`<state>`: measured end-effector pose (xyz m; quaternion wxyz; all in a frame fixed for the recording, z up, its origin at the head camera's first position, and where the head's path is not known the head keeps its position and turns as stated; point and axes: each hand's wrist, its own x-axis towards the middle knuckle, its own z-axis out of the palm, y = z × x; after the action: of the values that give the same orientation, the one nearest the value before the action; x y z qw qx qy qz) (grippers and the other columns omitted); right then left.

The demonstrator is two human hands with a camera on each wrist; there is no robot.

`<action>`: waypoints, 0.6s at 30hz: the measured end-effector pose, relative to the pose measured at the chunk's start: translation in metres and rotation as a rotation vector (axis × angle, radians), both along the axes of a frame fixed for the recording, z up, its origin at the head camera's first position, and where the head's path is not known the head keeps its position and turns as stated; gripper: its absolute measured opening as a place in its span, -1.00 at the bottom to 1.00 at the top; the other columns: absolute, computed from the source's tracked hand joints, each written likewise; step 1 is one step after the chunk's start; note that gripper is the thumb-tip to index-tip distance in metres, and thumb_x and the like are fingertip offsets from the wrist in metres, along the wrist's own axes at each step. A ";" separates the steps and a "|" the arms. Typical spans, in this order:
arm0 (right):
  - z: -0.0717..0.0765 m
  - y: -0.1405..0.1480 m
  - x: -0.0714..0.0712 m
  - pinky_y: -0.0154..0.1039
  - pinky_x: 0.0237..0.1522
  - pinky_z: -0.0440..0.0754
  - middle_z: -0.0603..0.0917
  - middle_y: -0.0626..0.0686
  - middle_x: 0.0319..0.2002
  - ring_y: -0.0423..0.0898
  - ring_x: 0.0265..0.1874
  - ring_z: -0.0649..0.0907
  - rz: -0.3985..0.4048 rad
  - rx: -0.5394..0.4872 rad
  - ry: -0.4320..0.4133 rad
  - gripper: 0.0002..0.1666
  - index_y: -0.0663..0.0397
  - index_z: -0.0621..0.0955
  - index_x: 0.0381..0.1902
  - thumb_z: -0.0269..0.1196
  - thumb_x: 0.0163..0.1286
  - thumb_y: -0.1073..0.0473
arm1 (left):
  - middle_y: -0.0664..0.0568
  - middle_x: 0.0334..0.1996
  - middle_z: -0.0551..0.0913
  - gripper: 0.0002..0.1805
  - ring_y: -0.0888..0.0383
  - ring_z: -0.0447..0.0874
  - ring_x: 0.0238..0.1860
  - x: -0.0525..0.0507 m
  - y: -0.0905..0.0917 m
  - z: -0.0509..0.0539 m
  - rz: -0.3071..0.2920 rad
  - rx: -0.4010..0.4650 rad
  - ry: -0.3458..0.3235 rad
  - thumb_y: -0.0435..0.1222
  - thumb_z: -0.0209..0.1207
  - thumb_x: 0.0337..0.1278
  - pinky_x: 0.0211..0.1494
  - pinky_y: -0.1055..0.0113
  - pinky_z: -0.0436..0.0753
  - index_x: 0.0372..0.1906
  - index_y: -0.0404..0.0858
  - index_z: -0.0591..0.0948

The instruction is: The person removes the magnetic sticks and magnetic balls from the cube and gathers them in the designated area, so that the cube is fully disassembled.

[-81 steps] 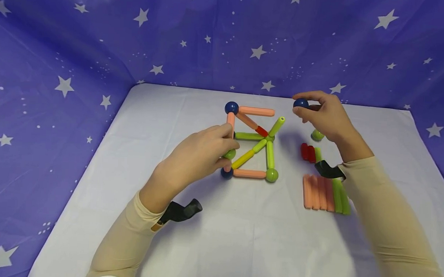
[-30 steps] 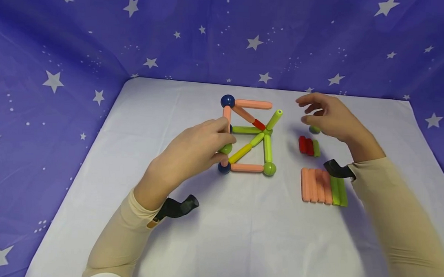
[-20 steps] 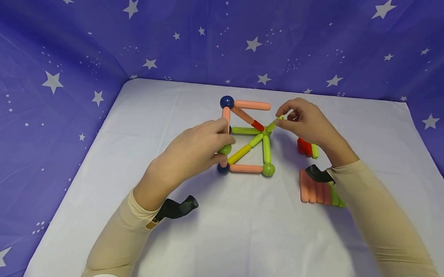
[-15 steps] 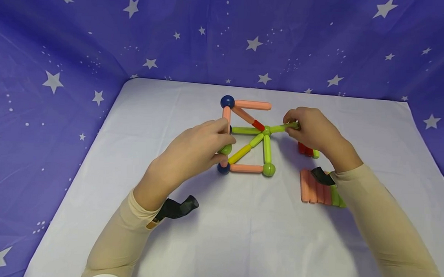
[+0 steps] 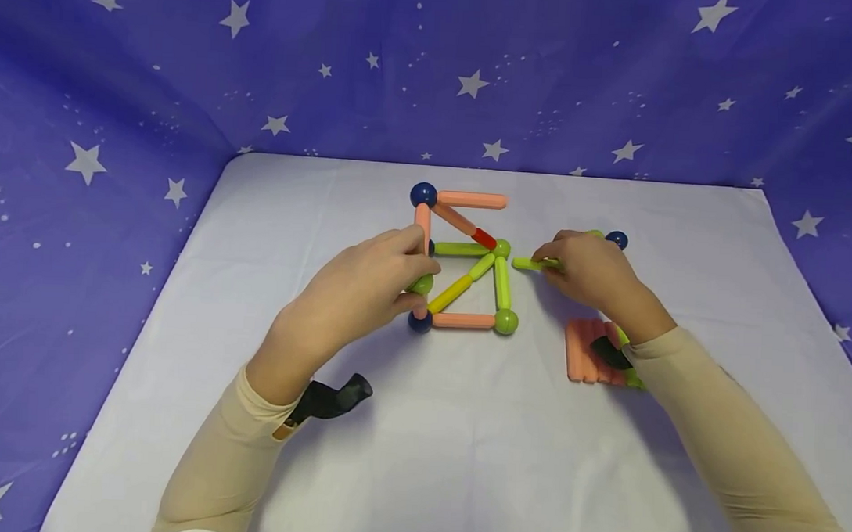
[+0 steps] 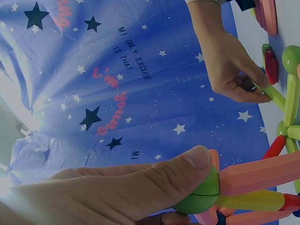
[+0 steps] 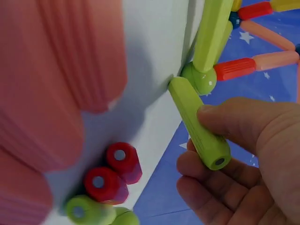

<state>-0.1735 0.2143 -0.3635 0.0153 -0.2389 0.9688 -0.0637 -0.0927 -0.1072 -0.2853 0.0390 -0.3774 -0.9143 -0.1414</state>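
Light-green construction rod (image 5: pixel 524 263): clamped between the thumb and fingers of the right hand (image 5: pixel 595 270). Its far end sits just beside the green junction ball (image 5: pixel 502 248); the head view shows a gap between them. Left hand (image 5: pixel 347 298): thumb and fingers are clamped on a second green ball (image 5: pixel 421 284) at the left side of the rod-and-ball frame. From the junction ball, a green connecting rod (image 5: pixel 464 250) runs left, and a short red rod (image 5: pixel 484 237) joins a salmon diagonal rod (image 5: pixel 453 218) leading to the rear blue ball (image 5: pixel 423 195). Salmon spare rods (image 5: pixel 583 354) lie in a row on the white cloth (image 5: pixel 426 454), partly hidden by the right wrist's black strap (image 5: pixel 610 353). A loose blue ball (image 5: pixel 616 240) rests beyond the right hand.
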 end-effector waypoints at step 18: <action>-0.002 0.097 0.092 -0.16 -0.45 0.50 0.62 0.21 -0.16 0.13 -0.22 0.61 -0.495 -0.321 -0.139 -0.48 0.19 0.49 0.14 0.18 0.38 -0.04 | 0.04 -0.17 0.50 -0.59 0.15 0.51 -0.22 -0.004 -0.003 -0.003 -0.006 0.053 0.023 -0.23 0.50 -0.14 -0.26 0.32 0.57 -0.07 -0.18 0.71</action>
<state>-0.0813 0.3114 -0.3654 0.0277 0.0099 0.9718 -0.2339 -0.0966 -0.1107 -0.2887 0.0588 -0.3807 -0.9086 -0.1614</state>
